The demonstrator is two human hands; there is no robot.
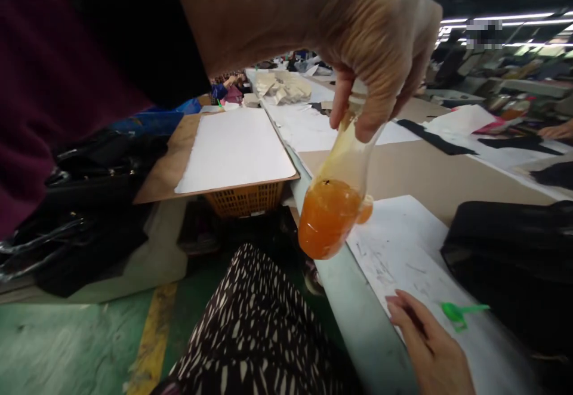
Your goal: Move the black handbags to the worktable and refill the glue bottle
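Observation:
My left hand (376,67) reaches in from the upper left, its fingers wrapped round the neck of a clear bottle (332,219). Orange liquid fills the bottle's lower part, and it hangs tilted over the table's edge. A small round orange piece (366,209) shows just beside it; I cannot tell what it is. At the lower right my right hand (432,347) rests low over a marked white sheet (403,246), fingers stretched out and holding nothing visible. Close to that hand lies a small green plastic piece (454,311) with a thin stem.
A board with white paper (242,147) sits left of the table edge, above a yellow crate (246,199). Black material (510,252) lies at right, with dark bags (98,174) far left. Stacked pale pieces (284,86) stand farther back. Another person's hand (557,131) shows at far right.

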